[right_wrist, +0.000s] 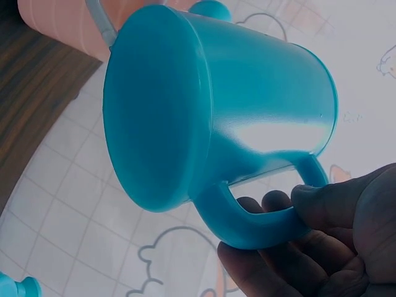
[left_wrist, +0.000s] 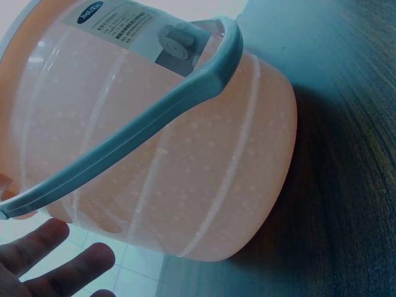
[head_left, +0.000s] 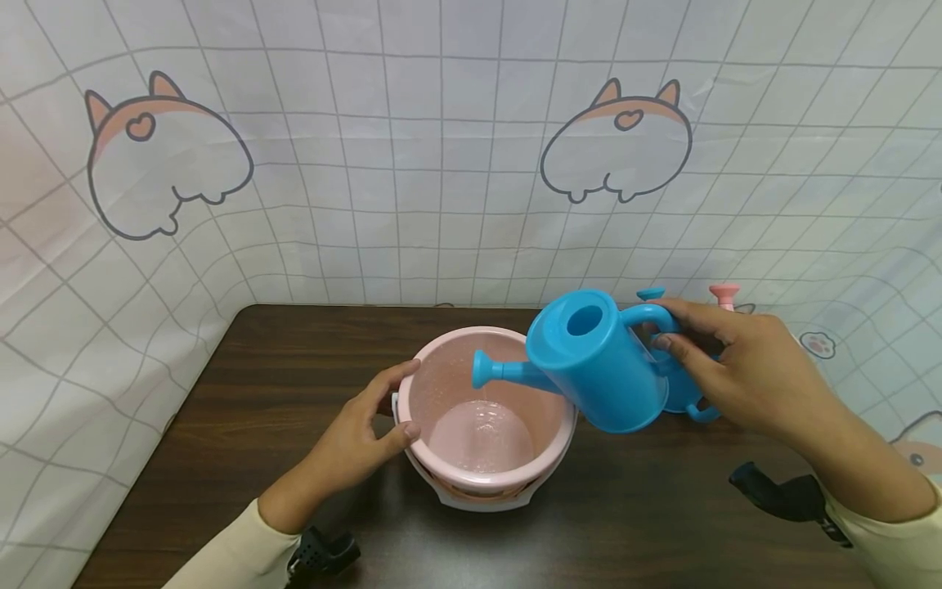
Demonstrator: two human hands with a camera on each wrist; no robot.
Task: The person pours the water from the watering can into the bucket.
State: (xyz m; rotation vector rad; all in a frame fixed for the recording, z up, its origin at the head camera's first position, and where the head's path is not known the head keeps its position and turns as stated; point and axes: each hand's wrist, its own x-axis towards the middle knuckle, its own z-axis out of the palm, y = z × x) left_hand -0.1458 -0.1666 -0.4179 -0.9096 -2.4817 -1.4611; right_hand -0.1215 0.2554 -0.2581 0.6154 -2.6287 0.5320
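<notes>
My right hand [head_left: 751,368] grips the handle of a blue watering can [head_left: 603,368], tilted so that its spout reaches over a pink bucket [head_left: 478,478]. Below the spout, droplets and a shiny wet patch show on the bucket's inside. My left hand [head_left: 361,433] rests at the bucket's left rim, thumb and forefinger spread along it. In the left wrist view, other left fingers [left_wrist: 80,269] stretch out beside the bucket, apart from its wall. The bucket's pale handle [left_wrist: 148,127] hangs down its side. From the right wrist, the can's base and gripped handle [right_wrist: 247,229] show.
A second blue watering can [head_left: 680,393] stands behind my right hand, mostly hidden. A pink spout head [head_left: 724,293] rises beyond it. The dark wooden table [head_left: 280,376] meets a white grid-patterned sheet [head_left: 412,180] at the back and sides.
</notes>
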